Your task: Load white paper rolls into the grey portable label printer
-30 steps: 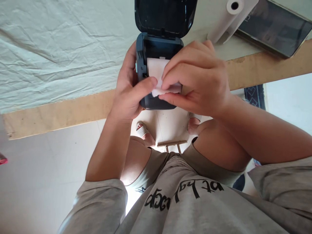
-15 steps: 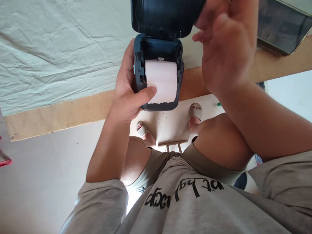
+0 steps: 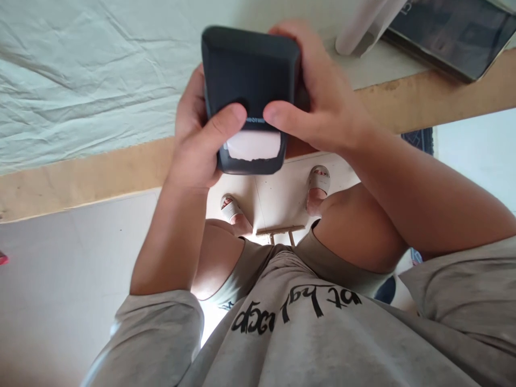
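Between my two hands is a dark portable label printer [image 3: 250, 75], held up over the table's front edge with its lid down over most of the body. A strip of white paper [image 3: 253, 145] with a torn edge shows below the lid. My left hand [image 3: 197, 129] wraps the printer's left side, thumb on the lower part of the lid. Round the other side curls my right hand [image 3: 318, 97], its thumb also pressing the lid near some small lettering. The fingers behind the printer are mostly hidden.
A wrinkled pale green cloth [image 3: 80, 80] covers the table, which has a bare wooden edge [image 3: 88, 180]. At the upper right lie a dark flat device [image 3: 455, 37] and a pale cylindrical object [image 3: 358, 27]. Below are my legs, sandals [image 3: 318, 180] and a wooden bar [image 3: 280, 230].
The printer's lid has swung down over the paper roll. My right hand has moved left and now grips the printer's right side, uncovering the pale cylindrical object.
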Demonstrator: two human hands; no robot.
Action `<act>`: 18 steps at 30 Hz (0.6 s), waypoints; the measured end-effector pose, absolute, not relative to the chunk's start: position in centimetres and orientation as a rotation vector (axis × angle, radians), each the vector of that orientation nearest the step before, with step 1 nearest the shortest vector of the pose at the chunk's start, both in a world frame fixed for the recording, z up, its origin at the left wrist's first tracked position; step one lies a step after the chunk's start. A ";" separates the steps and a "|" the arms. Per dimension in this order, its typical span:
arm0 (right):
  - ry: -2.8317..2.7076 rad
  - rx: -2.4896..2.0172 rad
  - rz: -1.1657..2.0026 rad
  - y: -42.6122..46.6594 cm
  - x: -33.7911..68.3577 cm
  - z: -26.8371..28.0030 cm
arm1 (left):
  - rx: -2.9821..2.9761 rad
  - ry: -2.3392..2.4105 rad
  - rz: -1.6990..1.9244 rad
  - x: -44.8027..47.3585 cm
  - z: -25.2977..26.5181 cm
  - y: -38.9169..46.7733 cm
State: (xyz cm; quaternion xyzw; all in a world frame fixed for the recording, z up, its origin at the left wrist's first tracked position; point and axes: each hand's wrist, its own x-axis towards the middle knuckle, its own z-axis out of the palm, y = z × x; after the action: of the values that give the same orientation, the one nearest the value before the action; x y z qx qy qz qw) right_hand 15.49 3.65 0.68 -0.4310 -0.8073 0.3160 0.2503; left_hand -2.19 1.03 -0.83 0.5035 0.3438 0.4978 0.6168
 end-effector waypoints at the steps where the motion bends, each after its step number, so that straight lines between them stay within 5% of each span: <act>1: -2.216 -1.157 0.873 3.8 15.5 0.6 | 1.166 0.774 1.153 -2.2 -0.9 1.1; 18: -1.989 -0.881 1.085 5.0 15.1 -1.2 | 1.040 0.730 1.358 -0.8 0.1 0.3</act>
State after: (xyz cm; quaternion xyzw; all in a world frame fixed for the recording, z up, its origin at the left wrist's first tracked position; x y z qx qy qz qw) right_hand 15.08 4.98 -1.22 -0.3397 -0.7670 0.4183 0.3482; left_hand -0.79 0.34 0.13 0.4482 0.3148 0.5854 0.5978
